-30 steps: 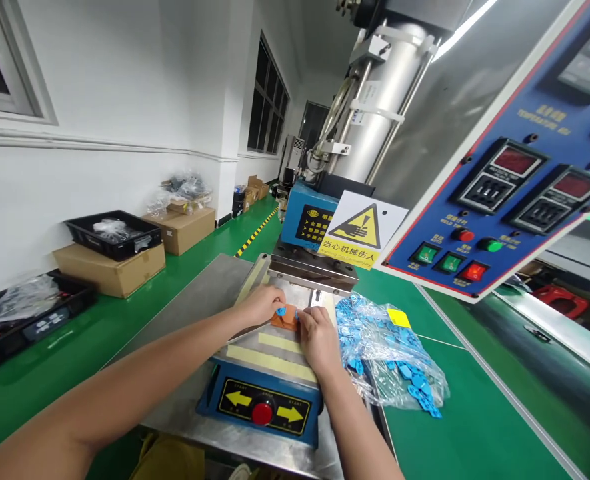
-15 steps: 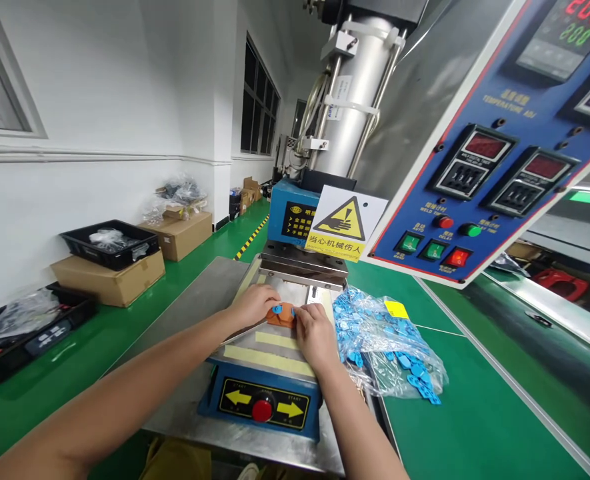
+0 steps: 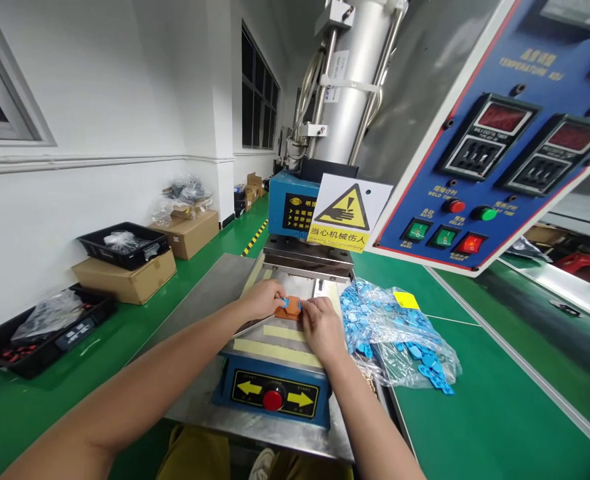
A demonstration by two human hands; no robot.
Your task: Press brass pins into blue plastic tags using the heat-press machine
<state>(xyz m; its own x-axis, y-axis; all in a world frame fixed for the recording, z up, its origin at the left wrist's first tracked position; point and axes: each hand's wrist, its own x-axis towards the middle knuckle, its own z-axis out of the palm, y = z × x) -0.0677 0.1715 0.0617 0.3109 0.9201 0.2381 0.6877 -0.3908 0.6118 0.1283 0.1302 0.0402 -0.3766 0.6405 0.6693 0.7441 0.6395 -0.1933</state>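
Observation:
An orange block [image 3: 289,309] lies on the metal bed of the press, with a small blue piece [image 3: 285,303] at its left end and another bit of blue at its right end. My left hand [image 3: 263,299] has its fingertips closed on the left blue piece. At the block's right end, my right hand [image 3: 324,328] touches the other blue bit with thumb and fingers pressed together; the fingers partly cover it. Yellow tape strips [image 3: 279,350] run across the bed in front of the block.
Beyond the hands stands the press head [image 3: 292,203] with a warning sign [image 3: 353,212]. A red button [image 3: 273,399] is at the front. Right of the bed lies a clear bag of blue parts [image 3: 399,333]; the control panel [image 3: 475,173] hangs above. Bins and cartons [image 3: 125,277] stand left.
The view has shifted a little, so the press and bed appear slightly to the right. Both hands remain at the two ends of the orange block.

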